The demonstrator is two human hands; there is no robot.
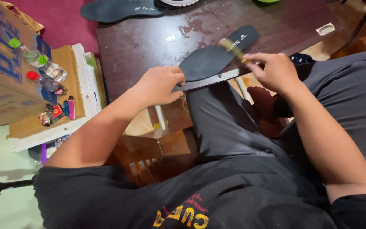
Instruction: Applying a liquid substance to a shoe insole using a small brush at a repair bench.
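An insole (217, 55) lies on the table (149, 42) at its near edge. The left hand (159, 85) rests at the insole's near end, on the table edge; the right hand (274, 72) is to the right of it, with a brush (233, 49) reaching over the insole's middle. A second insole (121, 9) lies at the table's far edge. Left of the table stands a box (3, 68), with two bottles (43, 70) beside it, lying on a stack of boards (75, 85).
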